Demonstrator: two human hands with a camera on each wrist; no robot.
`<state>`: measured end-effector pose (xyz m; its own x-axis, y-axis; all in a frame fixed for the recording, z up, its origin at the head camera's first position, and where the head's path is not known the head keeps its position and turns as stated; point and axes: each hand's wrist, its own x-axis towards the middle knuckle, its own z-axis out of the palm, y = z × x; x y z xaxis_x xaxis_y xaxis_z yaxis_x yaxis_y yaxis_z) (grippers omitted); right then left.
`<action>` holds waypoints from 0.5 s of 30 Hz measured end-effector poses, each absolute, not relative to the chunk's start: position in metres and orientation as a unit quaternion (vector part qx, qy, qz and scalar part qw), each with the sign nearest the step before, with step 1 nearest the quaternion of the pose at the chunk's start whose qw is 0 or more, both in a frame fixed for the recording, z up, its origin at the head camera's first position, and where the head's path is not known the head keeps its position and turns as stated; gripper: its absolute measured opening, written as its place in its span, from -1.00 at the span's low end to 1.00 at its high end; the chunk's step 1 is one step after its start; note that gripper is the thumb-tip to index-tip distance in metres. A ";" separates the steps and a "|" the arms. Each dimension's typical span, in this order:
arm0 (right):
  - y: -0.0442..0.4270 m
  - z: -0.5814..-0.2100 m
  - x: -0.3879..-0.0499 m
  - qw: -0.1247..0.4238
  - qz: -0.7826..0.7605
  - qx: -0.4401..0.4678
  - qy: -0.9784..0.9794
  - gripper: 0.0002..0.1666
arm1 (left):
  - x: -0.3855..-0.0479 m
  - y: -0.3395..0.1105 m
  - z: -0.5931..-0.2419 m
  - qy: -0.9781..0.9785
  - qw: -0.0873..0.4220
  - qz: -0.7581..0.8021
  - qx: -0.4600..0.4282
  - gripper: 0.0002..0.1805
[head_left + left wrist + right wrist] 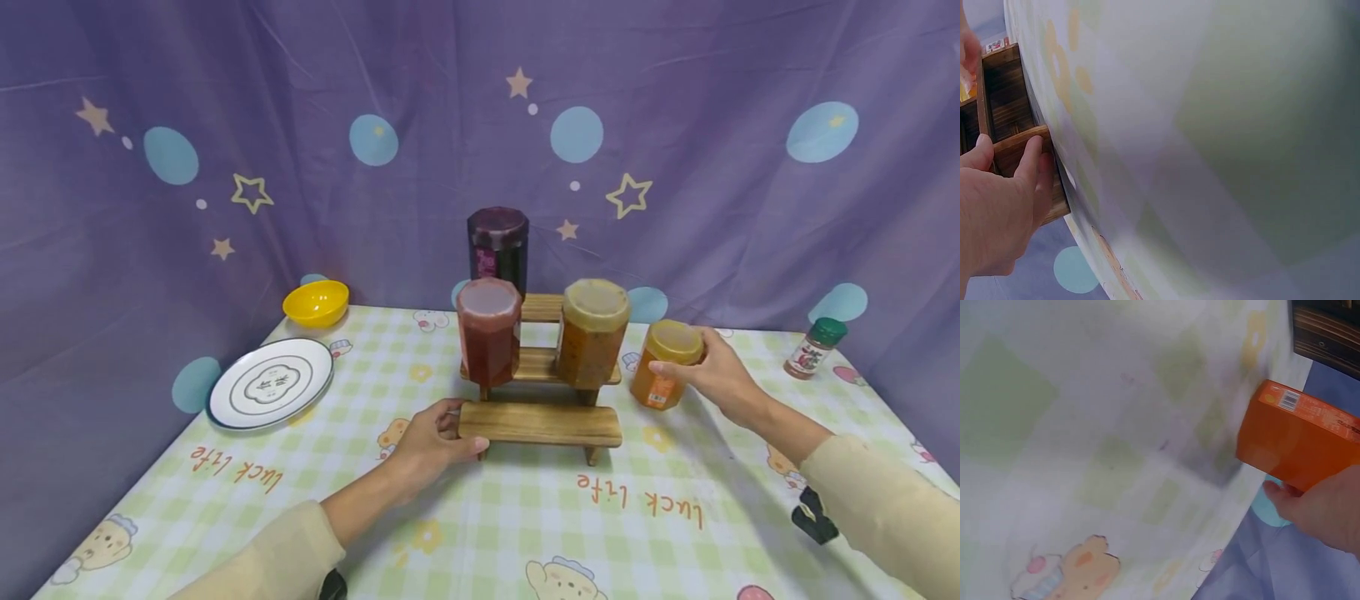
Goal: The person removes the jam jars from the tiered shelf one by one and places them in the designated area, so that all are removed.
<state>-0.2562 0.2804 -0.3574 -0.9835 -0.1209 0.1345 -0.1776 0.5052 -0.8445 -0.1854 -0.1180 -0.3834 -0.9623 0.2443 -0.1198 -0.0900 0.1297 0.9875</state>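
**Two hands at a wooden stand, the right one gripping a jar**

The left hand [423, 450] grips the left end of the stand's lowest step, its thumb on the front edge and its fingers curled round the side. The right hand [726, 379] is part-closed around an amber jar [647, 383], thumb in front, fingers behind. The jar is just right of the stand [540, 423], tilted slightly; whether its base touches the cloth is hard to tell.

On the stand's middle step are a red jar [489, 333] at left and a speckled jar [591, 346] at right. A dark jar [498, 250] rises behind the red one at the top step, its base hidden.

Far to the left lie a white plate [311, 367] and, behind it, a yellow bowl [317, 307]. A green-capped bottle [812, 352] is at far right. The checked cloth [517, 521] meets a purple curtain [450, 75] with stars and blue dots.
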 end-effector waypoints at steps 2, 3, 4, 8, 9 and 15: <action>0.279 -0.351 -0.257 0.009 0.492 0.083 -0.867 0.00 | -0.185 -0.118 -0.383 0.740 0.127 0.658 0.053 -0.20; 0.278 -0.347 -0.257 0.001 0.491 0.079 -0.867 0.05 | -0.185 -0.118 -0.383 0.740 0.128 0.658 0.053 -0.20; 0.278 -0.342 -0.257 -0.006 0.489 0.074 -0.869 0.11 | -0.185 -0.117 -0.383 0.741 0.127 0.658 0.052 -0.21; 0.279 -0.321 -0.259 -0.012 0.492 0.062 -0.868 0.27 | -0.185 -0.117 -0.384 0.739 0.124 0.660 0.050 -0.24; 0.279 -0.316 -0.259 -0.009 0.491 0.062 -0.869 0.27 | -0.185 -0.116 -0.384 0.739 0.123 0.661 0.049 -0.25; 0.276 -0.286 -0.262 0.021 0.475 0.061 -0.878 0.20 | -0.185 -0.116 -0.384 0.741 0.121 0.658 0.046 -0.24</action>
